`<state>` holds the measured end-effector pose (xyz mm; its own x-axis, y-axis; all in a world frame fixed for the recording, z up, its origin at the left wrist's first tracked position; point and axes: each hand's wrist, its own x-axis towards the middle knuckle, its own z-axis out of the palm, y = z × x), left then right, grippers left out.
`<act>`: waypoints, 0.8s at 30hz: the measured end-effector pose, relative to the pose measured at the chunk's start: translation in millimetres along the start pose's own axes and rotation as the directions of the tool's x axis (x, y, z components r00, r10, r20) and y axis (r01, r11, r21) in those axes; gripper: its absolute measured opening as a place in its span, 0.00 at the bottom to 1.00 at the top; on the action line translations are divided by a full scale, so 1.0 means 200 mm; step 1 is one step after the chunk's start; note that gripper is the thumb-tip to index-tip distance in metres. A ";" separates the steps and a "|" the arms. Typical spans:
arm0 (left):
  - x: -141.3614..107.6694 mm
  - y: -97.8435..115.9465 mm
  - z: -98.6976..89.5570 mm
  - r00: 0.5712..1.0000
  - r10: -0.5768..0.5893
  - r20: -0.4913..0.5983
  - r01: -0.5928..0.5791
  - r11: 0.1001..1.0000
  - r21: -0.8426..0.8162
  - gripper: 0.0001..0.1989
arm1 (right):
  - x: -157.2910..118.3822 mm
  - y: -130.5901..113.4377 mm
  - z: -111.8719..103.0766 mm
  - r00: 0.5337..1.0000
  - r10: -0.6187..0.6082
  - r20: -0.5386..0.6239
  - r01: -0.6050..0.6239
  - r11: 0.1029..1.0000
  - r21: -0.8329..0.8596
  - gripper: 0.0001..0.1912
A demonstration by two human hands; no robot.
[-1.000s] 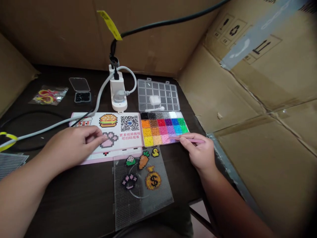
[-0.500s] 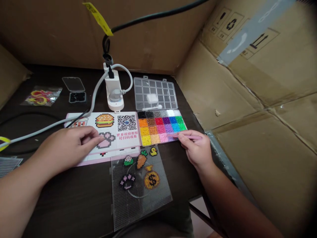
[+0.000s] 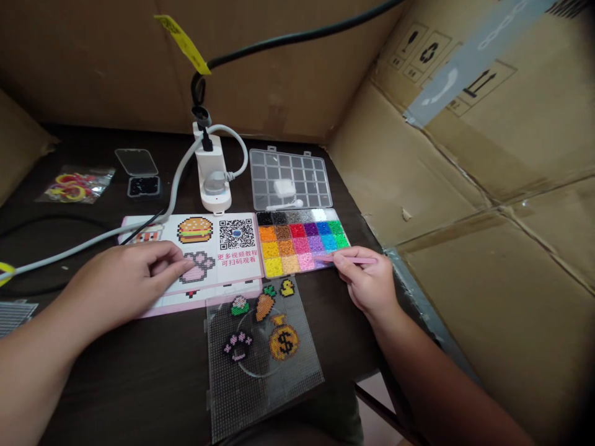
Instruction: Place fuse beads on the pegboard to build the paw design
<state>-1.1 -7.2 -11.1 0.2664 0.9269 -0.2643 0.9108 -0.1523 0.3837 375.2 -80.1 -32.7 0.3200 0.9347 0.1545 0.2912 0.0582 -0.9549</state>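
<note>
My right hand (image 3: 367, 285) is shut on a pair of pink tweezers (image 3: 356, 261), with their tip over the lower edge of a bead tray (image 3: 302, 243) near the pink and purple compartments. The tray holds many colours of fuse beads. My left hand (image 3: 130, 275) holds nothing and rests its fingertips on a printed pattern card (image 3: 232, 241), next to a pink paw design. Below the card lies a clear pegboard (image 3: 260, 396) bearing finished bead figures, among them a money bag (image 3: 283, 337), a carrot (image 3: 264, 305) and a yellow duck (image 3: 287, 287).
Behind the card stand a white power adapter (image 3: 212, 173) with grey cable and a clear compartment box (image 3: 290, 179). A small case of black beads (image 3: 144, 186) and a bag of coloured rings (image 3: 74, 185) lie at the back left. Cardboard walls surround the dark table (image 3: 116, 347).
The view has drifted slightly, shifting the scene. Both hands stay in nearly the same places, and the tweezers remain at the tray's lower edge.
</note>
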 end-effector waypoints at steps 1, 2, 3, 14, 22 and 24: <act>-0.01 0.01 0.00 1.000 -0.023 -0.009 0.023 1.000 0.008 0.21 | 0.00 0.00 0.00 1.000 -0.012 0.007 0.013 1.000 -0.021 0.22; -0.01 0.03 0.00 0.999 -0.044 -0.016 0.044 0.999 0.015 0.20 | 0.00 0.00 0.00 1.000 -0.019 0.011 0.019 0.999 -0.033 0.22; -0.02 0.04 0.00 0.998 -0.057 -0.021 0.058 0.998 0.017 0.20 | 0.00 0.00 -0.01 1.000 -0.020 0.011 0.020 0.999 -0.038 0.21; 0.02 0.01 -0.01 0.991 -0.110 0.079 0.102 0.990 0.097 0.25 | 0.00 0.01 -0.01 1.000 0.014 0.005 -0.014 1.000 0.011 0.18; 0.01 0.02 -0.01 0.993 -0.093 0.073 0.085 0.990 0.109 0.23 | 0.00 -0.01 0.00 0.990 0.140 -0.014 -0.136 0.978 0.158 0.20; 0.01 0.03 -0.02 0.994 -0.085 0.063 0.079 0.992 0.101 0.22 | 0.01 -0.02 0.01 0.988 0.152 -0.003 -0.148 0.964 0.221 0.20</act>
<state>3.0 -5.7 -6.5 0.2068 0.9132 -0.3511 0.9561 -0.1124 0.2708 373.7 -77.6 -28.3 0.3629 0.9318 0.0078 0.0338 -0.0048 -0.9994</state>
